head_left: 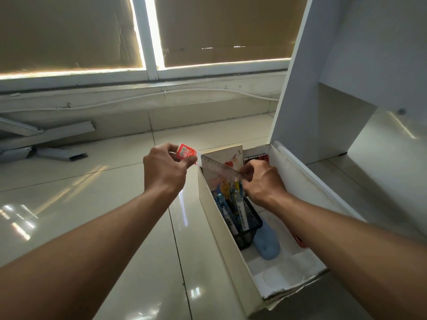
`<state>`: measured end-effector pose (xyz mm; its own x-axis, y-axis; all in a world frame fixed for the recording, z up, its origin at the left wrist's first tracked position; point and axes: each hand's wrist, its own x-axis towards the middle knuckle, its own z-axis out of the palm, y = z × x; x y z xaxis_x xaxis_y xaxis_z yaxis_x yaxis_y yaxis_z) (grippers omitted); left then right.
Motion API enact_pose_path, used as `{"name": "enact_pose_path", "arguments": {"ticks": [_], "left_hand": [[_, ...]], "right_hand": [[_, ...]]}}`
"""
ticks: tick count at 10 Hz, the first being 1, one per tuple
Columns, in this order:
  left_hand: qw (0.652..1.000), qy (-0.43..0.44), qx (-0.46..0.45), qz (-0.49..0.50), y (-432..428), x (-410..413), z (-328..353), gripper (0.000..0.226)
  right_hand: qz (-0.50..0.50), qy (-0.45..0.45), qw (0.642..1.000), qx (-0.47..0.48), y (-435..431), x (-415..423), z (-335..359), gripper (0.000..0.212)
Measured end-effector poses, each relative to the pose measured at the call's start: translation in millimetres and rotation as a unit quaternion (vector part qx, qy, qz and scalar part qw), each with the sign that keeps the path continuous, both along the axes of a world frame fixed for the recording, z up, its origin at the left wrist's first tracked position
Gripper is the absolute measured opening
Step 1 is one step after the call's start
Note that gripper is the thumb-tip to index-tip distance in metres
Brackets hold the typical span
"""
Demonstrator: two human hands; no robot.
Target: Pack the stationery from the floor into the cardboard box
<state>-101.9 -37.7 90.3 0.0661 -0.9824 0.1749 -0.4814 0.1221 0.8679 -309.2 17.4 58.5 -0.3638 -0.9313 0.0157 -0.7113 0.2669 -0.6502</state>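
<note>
A clear plastic ruler (219, 167) with a red label sleeve at its left end is held across the far left corner of the white cardboard box (221, 229). My left hand (165, 169) pinches the red end outside the box. My right hand (262, 183) holds the ruler's other end inside the box. In the box stand a black mesh pen holder (250, 224) full of pens, a blue case (268, 244) and a booklet (231, 157) leaning on the far wall beside a red spiral notebook (257, 157).
The box sits on glossy beige floor tiles (115, 204). A white desk panel (300, 88) rises right behind the box. Grey metal bars (46, 139) lie at the far left by the wall under the window.
</note>
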Motion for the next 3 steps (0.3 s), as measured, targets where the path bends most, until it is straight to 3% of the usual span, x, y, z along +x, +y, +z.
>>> {"name": "enact_pose_path", "arguments": {"ticks": [1,2,3], "left_hand": [[0.998,0.032,0.040,-0.033,-1.1,9.6,-1.0,0.074],[0.997,-0.017,0.024,-0.077,-0.2,28.4,1.2,0.082],[0.992,-0.084,-0.080,-0.043,5.7,45.2,5.0,0.068]], "right_hand": [[-0.062,-0.010,0.997,-0.040,-2.0,1.9,11.4,0.005],[-0.111,-0.045,0.986,-0.112,-10.2,8.7,31.9,0.013],[-0.047,-0.022,0.981,-0.189,-11.3,23.8,53.8,0.022]]}}
